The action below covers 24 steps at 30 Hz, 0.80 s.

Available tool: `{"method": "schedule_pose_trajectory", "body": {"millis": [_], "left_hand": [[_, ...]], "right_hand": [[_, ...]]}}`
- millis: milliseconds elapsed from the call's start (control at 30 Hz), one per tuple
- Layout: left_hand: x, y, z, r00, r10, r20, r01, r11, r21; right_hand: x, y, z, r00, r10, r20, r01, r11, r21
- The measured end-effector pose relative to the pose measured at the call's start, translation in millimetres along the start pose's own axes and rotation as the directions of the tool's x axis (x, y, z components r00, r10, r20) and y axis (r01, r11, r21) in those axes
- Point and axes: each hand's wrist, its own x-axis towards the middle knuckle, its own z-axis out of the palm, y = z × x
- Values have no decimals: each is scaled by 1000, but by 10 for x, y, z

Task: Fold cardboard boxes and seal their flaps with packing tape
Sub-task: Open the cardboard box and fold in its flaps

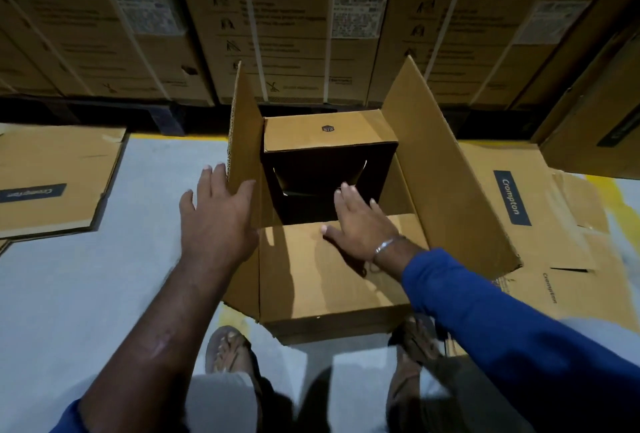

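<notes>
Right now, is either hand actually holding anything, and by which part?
Nothing is gripped. The left hand lies flat against the box's upright left flap; the right hand presses open-fingered on the near flap.

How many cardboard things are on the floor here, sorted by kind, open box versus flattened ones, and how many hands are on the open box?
Open cardboard box, flaps not yet closed: 1
Flattened cardboard boxes lying on the floor: 2, one at the left and one at the right
Hands on the open box: 2, left hand and right hand
Total: 3 cardboard things, 2 hands
</notes>
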Motion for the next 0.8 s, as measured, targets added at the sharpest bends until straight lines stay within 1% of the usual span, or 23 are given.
{"method": "schedule_pose_trajectory", "body": {"millis": [100,167,333,433,500,567,633,667,767,800], "left_hand": [[9,6,-16,1000,12,16,-11,1000,-23],[12,-8,-17,999,16,29,-15,999,-36],[28,-8,-5,996,38,75,-30,994,-107],[30,72,-44,989,77,122,-43,964,-262],[5,159,-74,981,121,153,-52,918,-392],[-51,254,-86,971,166,173,-68,883,-465],[-117,346,-68,962,205,183,-93,869,-486],[-141,385,-45,957,219,187,-102,865,-491],[-173,470,64,941,267,209,-118,835,-537],[-169,485,103,929,294,223,-119,809,-575]], "right_hand": [[613,-34,-230,994,18,-112,-19,1000,-9],[951,-5,-351,991,45,-124,-50,998,-32],[1309,105,-254,994,110,-19,-111,991,-72],[1365,152,-68,992,121,17,-120,991,-64],[1401,179,0,991,123,47,-120,991,-65],[1431,198,25,987,127,99,-121,990,-67],[1433,207,7,984,124,129,-121,992,-32],[1400,200,-35,986,117,121,-119,993,7],[1131,166,-303,994,106,37,-111,976,188],[985,162,-420,995,97,3,-95,974,206]]}}
